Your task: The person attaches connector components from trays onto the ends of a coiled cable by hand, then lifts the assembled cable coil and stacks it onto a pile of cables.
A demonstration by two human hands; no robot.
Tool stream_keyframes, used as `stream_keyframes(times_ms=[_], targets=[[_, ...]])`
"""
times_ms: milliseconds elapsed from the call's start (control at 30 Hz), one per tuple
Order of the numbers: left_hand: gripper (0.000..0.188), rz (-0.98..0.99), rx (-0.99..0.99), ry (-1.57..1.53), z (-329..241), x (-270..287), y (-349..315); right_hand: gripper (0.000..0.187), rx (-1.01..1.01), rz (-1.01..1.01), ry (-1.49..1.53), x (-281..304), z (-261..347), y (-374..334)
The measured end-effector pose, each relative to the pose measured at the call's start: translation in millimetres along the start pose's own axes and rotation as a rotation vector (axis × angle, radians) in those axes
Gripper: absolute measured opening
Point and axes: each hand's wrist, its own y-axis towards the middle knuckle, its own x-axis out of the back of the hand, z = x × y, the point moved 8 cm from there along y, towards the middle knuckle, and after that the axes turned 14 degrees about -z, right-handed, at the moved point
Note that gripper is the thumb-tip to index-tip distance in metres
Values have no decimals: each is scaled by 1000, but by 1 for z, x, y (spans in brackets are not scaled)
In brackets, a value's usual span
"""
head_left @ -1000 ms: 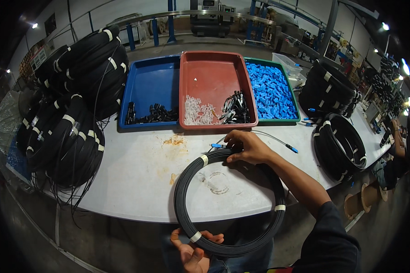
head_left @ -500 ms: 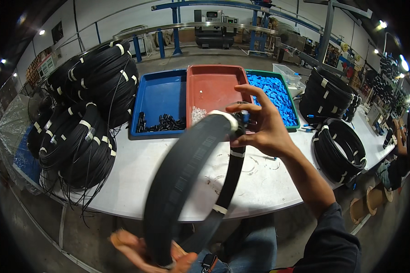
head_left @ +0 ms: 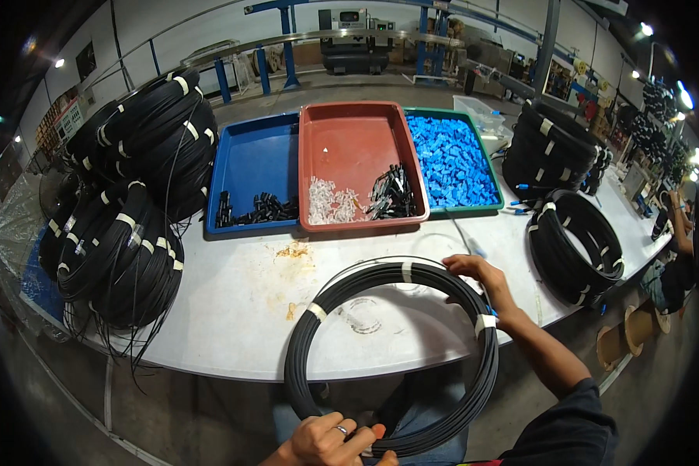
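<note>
A coil of black cable (head_left: 301, 357), bound with white tape bands, lies nearly level in front of me. Its far part is over the table and its near part over my lap. My left hand (head_left: 330, 443), with a ring on one finger, is closed on the coil's near edge. At the far right of the coil, my right hand (head_left: 485, 283) is curled over the cable, its thumb largely hidden. One thin strand (head_left: 380, 259) bows away from the far side of the bundle. A bit of blue shows beside my right wrist, too small to make out.
Behind the coil stand a blue tray (head_left: 248, 225) with black pieces, a red tray (head_left: 357, 140) with clear and black pieces, and a green tray (head_left: 485, 175) of blue connectors. Cable coils (head_left: 144, 147) pile up at left; more coils (head_left: 571, 248) stand at right on the white table (head_left: 225, 311).
The coil has swung from a steep tilt to nearly level. My right hand has come down and to the right; my left has moved right and closed on the near edge.
</note>
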Motion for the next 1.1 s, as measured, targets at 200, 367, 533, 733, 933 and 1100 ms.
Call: stream_keyframes(times_ms=[200, 367, 533, 733, 933, 1100], targets=[[38, 211, -29, -62, -5, -32, -32, 85, -143, 488, -483, 46, 3, -29], [33, 235, -180, -25, -5, -46, -38, 78, -457, 429, 49, 75, -14, -47], [51, 409, -86, -138, 0, -67, -42, 65, -680, -254, 568, 81, -20, -17], [47, 291, 156, -422, 19, -57, 11, 50, -584, -317, 493, 29, 7, 40], [72, 136, 230, 80, 113, -51, 34, 19, -455, -231, 270, -1, 22, 46], [97, 127, 192, 234, 199, -73, 25, 9, -335, -219, 123, -5, 16, 54]])
